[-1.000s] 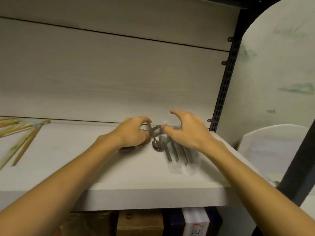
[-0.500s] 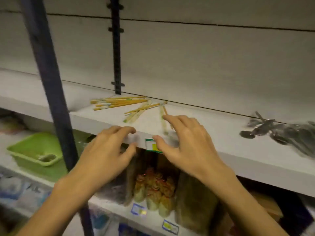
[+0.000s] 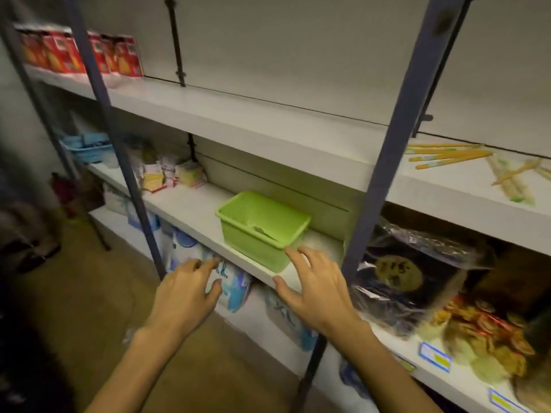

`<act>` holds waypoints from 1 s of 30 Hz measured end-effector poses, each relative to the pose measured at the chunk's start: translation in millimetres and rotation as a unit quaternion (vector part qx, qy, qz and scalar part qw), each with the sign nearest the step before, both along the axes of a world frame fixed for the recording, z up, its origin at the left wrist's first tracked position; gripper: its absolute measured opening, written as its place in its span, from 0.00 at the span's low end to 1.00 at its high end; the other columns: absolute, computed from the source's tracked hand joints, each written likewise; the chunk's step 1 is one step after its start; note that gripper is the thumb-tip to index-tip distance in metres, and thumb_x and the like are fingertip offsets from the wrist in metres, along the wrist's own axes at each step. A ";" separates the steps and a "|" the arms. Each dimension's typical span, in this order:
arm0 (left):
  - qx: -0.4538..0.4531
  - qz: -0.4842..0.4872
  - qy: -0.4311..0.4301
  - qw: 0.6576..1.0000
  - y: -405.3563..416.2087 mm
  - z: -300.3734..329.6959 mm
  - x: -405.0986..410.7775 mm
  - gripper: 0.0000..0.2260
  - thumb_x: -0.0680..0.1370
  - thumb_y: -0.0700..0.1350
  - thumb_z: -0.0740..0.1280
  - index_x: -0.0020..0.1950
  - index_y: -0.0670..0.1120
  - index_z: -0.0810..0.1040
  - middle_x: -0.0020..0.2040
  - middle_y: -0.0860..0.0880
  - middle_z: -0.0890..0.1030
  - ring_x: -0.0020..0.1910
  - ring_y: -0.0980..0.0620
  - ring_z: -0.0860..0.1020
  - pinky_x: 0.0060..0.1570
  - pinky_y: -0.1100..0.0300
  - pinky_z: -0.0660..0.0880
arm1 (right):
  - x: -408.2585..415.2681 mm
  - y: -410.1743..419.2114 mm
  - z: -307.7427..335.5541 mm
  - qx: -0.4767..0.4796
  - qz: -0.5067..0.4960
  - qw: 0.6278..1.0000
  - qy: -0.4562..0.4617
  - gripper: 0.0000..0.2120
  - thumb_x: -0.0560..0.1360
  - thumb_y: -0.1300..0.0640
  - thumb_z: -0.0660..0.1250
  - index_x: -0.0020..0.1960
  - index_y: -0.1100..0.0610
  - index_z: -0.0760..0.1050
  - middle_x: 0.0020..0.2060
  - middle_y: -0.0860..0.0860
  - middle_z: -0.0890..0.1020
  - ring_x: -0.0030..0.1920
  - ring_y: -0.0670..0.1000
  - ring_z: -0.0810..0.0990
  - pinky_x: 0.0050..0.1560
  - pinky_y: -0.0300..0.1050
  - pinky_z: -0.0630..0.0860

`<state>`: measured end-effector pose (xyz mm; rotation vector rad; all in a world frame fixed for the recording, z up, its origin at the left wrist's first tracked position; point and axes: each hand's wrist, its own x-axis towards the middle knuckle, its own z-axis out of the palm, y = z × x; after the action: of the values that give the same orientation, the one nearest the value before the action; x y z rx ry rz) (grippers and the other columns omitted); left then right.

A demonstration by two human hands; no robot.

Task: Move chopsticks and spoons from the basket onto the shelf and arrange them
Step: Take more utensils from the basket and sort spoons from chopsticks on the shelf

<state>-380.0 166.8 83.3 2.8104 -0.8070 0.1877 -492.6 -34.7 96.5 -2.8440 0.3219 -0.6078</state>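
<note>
White metal shelving fills the view, dim store aisle. Green basket (image 3: 262,226) sits on the middle shelf (image 3: 190,213) near its front edge, something pale and blurred inside – can't tell what. Chopsticks (image 3: 447,155) lie scattered on the upper shelf (image 3: 268,126), far right. Left hand (image 3: 185,290) and right hand (image 3: 316,284) both hover in front of the basket – fingers spread loose, holding nothing. Right fingertips just beside the basket's front corner.
</note>
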 end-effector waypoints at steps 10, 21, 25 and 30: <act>0.007 -0.082 0.007 0.997 -43.8 -46.8 169.1 0.15 0.73 0.48 0.70 0.58 0.46 0.80 0.50 0.45 0.83 0.44 0.41 0.81 0.41 0.51 0.78 | 131.7 -55.3 -57.9 0.063 -0.121 0.991 0.013 0.28 0.74 0.39 0.57 0.66 0.56 0.74 0.57 0.55 0.80 0.56 0.58 0.78 0.55 0.51 0.76; -0.015 -0.231 0.099 0.968 -146.3 -64.3 300.3 0.12 0.77 0.49 0.65 0.60 0.51 0.78 0.56 0.48 0.81 0.53 0.47 0.79 0.53 0.57 0.75 | 254.0 -90.8 -78.2 0.177 -0.194 0.962 0.079 0.22 0.79 0.52 0.62 0.71 0.56 0.68 0.65 0.57 0.75 0.61 0.59 0.75 0.58 0.50 0.74; 0.017 -0.278 0.150 0.949 -173.7 -81.1 320.9 0.12 0.78 0.46 0.64 0.61 0.50 0.77 0.58 0.50 0.79 0.55 0.48 0.77 0.50 0.60 0.72 | 275.3 -86.0 -94.9 0.192 -0.217 0.947 0.140 0.21 0.79 0.57 0.62 0.72 0.56 0.66 0.63 0.59 0.74 0.57 0.60 0.77 0.54 0.50 0.76; 0.087 -0.343 0.241 0.904 -195.2 -100.7 339.9 0.11 0.73 0.46 0.70 0.55 0.50 0.80 0.55 0.48 0.81 0.52 0.50 0.78 0.52 0.55 0.77 | 284.8 -73.9 -107.4 0.161 -0.269 0.932 0.183 0.23 0.78 0.58 0.62 0.72 0.57 0.64 0.62 0.59 0.73 0.58 0.61 0.76 0.55 0.50 0.75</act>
<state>-40.0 -28.3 -17.4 2.3433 -1.6400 -0.6860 -207.8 -108.6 -11.0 -2.5180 1.1719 -0.0761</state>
